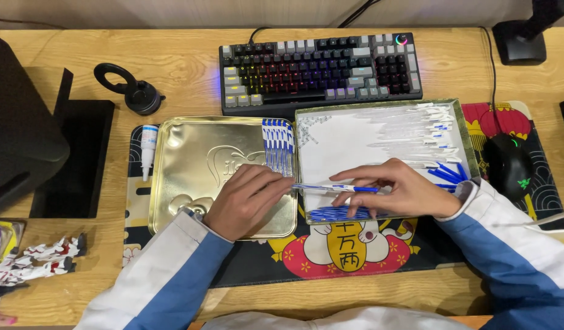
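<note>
Both my hands hold one white-and-blue pen (334, 188) level between two trays. My left hand (248, 198) grips its left end over the gold metal tray (190, 159). My right hand (398, 189) pinches its right end over the white-lined tray (337, 146). Several finished pens (277, 146) lie in a row at the gold tray's right edge. The white-lined tray holds clear pen barrels (416, 131), blue caps (447, 172) and blue refills (337, 214).
A backlit keyboard (318, 70) sits behind the trays. A black mouse (506, 162) rests on the printed desk mat (343, 256) to the right. A small white bottle (149, 146) and a black ring stand (132, 88) are at left, beside a dark box (25, 128).
</note>
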